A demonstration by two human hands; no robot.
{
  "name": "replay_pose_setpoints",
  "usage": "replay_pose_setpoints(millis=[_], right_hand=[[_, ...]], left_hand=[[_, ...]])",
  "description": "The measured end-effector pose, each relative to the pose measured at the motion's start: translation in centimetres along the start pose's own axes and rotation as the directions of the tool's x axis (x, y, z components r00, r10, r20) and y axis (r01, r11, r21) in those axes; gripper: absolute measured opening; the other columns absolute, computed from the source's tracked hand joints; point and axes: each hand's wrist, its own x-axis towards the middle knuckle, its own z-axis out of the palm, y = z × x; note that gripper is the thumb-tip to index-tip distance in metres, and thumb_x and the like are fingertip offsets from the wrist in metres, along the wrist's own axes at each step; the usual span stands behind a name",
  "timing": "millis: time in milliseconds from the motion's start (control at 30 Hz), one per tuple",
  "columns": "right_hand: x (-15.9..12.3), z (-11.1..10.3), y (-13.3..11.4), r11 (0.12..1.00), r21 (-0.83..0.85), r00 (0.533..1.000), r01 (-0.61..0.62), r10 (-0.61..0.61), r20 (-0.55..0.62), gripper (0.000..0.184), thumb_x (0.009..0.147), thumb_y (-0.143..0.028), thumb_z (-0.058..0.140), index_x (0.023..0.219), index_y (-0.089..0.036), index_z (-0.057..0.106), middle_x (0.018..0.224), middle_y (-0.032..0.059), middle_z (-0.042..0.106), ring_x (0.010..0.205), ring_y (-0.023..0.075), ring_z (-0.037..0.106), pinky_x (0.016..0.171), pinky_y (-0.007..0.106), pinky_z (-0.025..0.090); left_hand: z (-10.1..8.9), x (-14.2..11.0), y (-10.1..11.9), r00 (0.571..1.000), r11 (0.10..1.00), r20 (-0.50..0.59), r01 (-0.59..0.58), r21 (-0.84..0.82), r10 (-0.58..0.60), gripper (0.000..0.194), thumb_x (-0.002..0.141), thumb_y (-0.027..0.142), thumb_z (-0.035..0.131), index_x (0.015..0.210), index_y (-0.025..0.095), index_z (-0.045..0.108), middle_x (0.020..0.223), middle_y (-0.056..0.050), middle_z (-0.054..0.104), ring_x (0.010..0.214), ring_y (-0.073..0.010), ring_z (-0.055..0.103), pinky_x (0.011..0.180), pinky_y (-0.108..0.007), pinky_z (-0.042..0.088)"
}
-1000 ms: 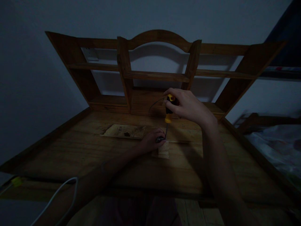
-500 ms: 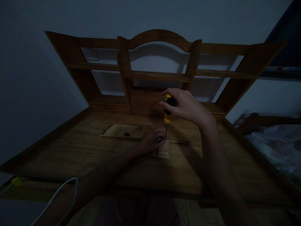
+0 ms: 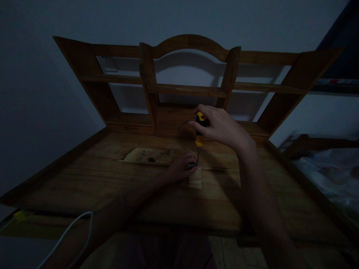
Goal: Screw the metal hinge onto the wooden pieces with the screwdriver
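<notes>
A yellow and black screwdriver (image 3: 199,141) stands upright, its handle gripped from above by my right hand (image 3: 220,125). The shaft points straight down beside a small dark metal piece (image 3: 191,165), which my left hand (image 3: 181,166) pinches against the wood. Exactly what that metal piece is, I cannot make out. Under it lies a small pale wood block (image 3: 195,178) on the desk. Just left of my left hand is a longer pale wood strip (image 3: 148,156) with a dark mark on it. The screwdriver's tip is too dim to see clearly.
A wooden desk (image 3: 92,186) fills the lower view, with a shelf unit (image 3: 187,89) along its back edge. A white cable (image 3: 70,226) crosses near my left forearm. Clear plastic (image 3: 331,173) lies beyond the right edge, and a wall socket (image 3: 109,65) shows behind the shelves.
Almost nothing differs. My right hand and the screwdriver handle have turned very slightly; my left hand stays in place on the metal piece.
</notes>
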Motion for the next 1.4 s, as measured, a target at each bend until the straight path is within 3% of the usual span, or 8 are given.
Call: replay_pose_setpoints(millis=[167,400,567,767,933,1033,1200,1400], right_hand=[[-0.03,-0.67,-0.28,0.988,0.121,0.994,0.095,-0.100,0.038,0.029,0.089,-0.023,0.051,0.116,-0.020,0.062,0.113,0.0047,0.067,0.102,0.0223,0.061,0.090,0.033,0.042],[-0.01,-0.25,-0.03,0.999,0.032,1.000,0.007,-0.007,0.007,0.028,0.097,-0.037,0.050,0.115,-0.020,0.062,0.104,0.0074,0.070,0.092,0.0234,0.064,0.081,0.032,0.043],[-0.11,-0.24,0.34,0.999,-0.024,0.999,-0.044,0.045,0.025,0.029,0.094,-0.041,0.052,0.110,-0.019,0.061,0.099,0.0094,0.069,0.090,0.0259,0.063,0.080,0.036,0.044],[-0.43,-0.98,0.02,0.998,0.058,0.997,-0.016,0.012,0.073,0.035,0.090,-0.027,0.051,0.124,-0.019,0.058,0.109,0.0072,0.068,0.093,0.0234,0.063,0.083,0.034,0.043],[-0.38,-0.77,0.07,1.000,0.017,0.998,-0.005,0.004,0.058,0.026,0.096,-0.036,0.050,0.112,-0.020,0.062,0.091,0.0054,0.068,0.084,0.0222,0.063,0.077,0.033,0.043],[-0.34,-0.61,0.31,1.000,-0.004,0.999,-0.027,0.027,0.043,0.031,0.095,-0.041,0.053,0.113,-0.019,0.062,0.095,0.0075,0.069,0.086,0.0239,0.063,0.076,0.034,0.044],[-0.36,-0.73,0.44,0.999,0.027,0.998,-0.021,0.019,0.057,0.036,0.090,-0.030,0.055,0.124,-0.019,0.059,0.102,0.0068,0.069,0.090,0.0236,0.063,0.080,0.033,0.044],[-0.15,-0.44,0.24,0.999,0.025,0.999,0.035,-0.035,0.013,0.030,0.094,-0.041,0.057,0.114,-0.019,0.062,0.103,0.0079,0.070,0.093,0.0247,0.064,0.082,0.034,0.044]], left_hand=[[0.16,-0.06,-0.24,1.000,1.000,-0.008,-0.021,-0.003,0.021,0.010,0.092,0.026,0.059,0.093,0.018,0.065,0.097,-0.006,0.060,0.091,-0.0179,0.059,0.082,-0.031,0.049],[0.10,0.01,-0.20,1.000,1.000,0.002,-0.007,0.009,0.007,0.011,0.092,0.026,0.059,0.093,0.018,0.065,0.096,-0.006,0.060,0.091,-0.0183,0.059,0.082,-0.031,0.049],[0.32,-0.12,-0.53,1.000,1.000,-0.016,-0.016,-0.015,0.016,0.012,0.093,0.029,0.058,0.094,0.018,0.064,0.099,-0.006,0.061,0.094,-0.0184,0.060,0.084,-0.032,0.050],[0.29,-0.04,-0.67,1.000,1.000,-0.011,-0.010,-0.019,0.010,0.011,0.092,0.029,0.060,0.094,0.019,0.064,0.099,-0.007,0.061,0.094,-0.0189,0.060,0.085,-0.032,0.050],[0.17,-0.03,-0.59,1.000,1.000,0.000,-0.025,-0.016,0.025,0.012,0.092,0.029,0.060,0.096,0.019,0.065,0.099,-0.006,0.061,0.095,-0.0190,0.060,0.086,-0.033,0.050],[0.23,-0.10,-0.66,1.000,1.000,0.003,-0.015,-0.010,0.015,0.013,0.092,0.029,0.061,0.098,0.019,0.065,0.100,-0.006,0.061,0.095,-0.0191,0.060,0.086,-0.033,0.050],[0.30,-0.16,-0.90,1.000,1.000,0.010,-0.012,-0.020,0.012,0.014,0.093,0.030,0.062,0.098,0.019,0.066,0.101,-0.006,0.061,0.097,-0.0188,0.059,0.088,-0.032,0.049],[0.20,-0.14,-0.87,1.000,0.999,0.015,0.007,-0.047,-0.006,0.015,0.094,0.032,0.062,0.099,0.019,0.067,0.102,-0.005,0.061,0.097,-0.0183,0.059,0.089,-0.032,0.048]])
